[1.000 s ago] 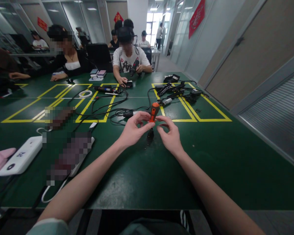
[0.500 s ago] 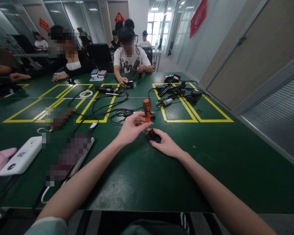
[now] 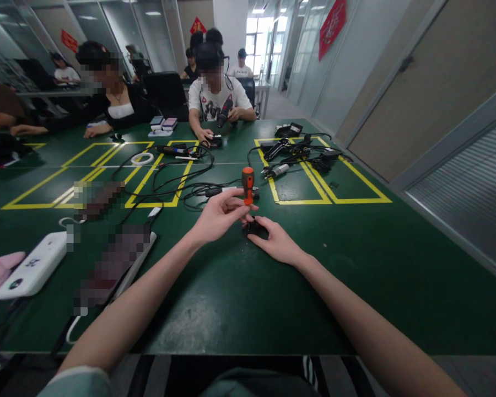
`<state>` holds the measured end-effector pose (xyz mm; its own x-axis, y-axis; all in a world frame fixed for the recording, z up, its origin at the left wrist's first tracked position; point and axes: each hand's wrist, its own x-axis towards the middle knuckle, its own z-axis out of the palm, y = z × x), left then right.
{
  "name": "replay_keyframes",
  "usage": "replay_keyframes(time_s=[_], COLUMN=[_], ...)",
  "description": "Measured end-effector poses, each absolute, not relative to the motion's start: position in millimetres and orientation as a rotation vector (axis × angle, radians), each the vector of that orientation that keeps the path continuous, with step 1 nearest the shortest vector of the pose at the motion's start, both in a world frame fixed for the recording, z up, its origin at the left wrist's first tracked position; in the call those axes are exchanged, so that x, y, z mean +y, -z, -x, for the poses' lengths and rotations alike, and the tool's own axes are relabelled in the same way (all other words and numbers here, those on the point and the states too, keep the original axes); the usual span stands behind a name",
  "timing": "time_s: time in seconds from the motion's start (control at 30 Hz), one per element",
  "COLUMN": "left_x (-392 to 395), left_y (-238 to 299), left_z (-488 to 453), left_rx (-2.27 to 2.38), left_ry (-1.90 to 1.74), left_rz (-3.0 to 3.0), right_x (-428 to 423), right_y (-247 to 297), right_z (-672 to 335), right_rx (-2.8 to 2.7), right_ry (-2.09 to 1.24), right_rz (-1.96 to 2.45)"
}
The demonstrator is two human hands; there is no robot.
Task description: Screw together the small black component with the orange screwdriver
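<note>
From the head view, my left hand (image 3: 219, 216) pinches the orange-and-dark screwdriver (image 3: 248, 183) low, near the foot of its handle; the tool stands about upright, though fingers hide its tip, so I cannot tell whether it is seated; my right hand (image 3: 278, 242) grasps the small dark part (image 3: 253, 227) on the green table (image 3: 355, 286), thumb on the near side, directly under the screwdriver; to do this well, I judge, I should hold the part firmly down, line the shaft up straight above it and turn with light, even pressure, since a tilt could slip toward my right fingertips.

The near edge of the table lies well apart, toward my body; bare surface runs out to my right, giving that elbow the roomier side; beyond my knuckles come black cords (image 3: 213, 157) and a silver-bodied tool (image 3: 279, 170); a white case (image 3: 37, 267) sits off to the left.
</note>
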<state>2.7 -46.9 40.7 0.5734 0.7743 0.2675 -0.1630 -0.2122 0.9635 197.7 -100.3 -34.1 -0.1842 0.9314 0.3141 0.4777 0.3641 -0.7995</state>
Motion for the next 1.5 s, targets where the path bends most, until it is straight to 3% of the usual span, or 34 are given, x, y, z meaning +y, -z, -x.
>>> replay_keyframes(time_s=[1.5], left_x=[-39], left_y=[-52], left_z=[2], left_rx=[0.552], left_ry=[-0.813], left_rz=[-1.648], right_x=[-99], right_y=[36], right_z=[-202], right_rx=[-1.872], right_ry=[-0.735], right_rz=[1.307])
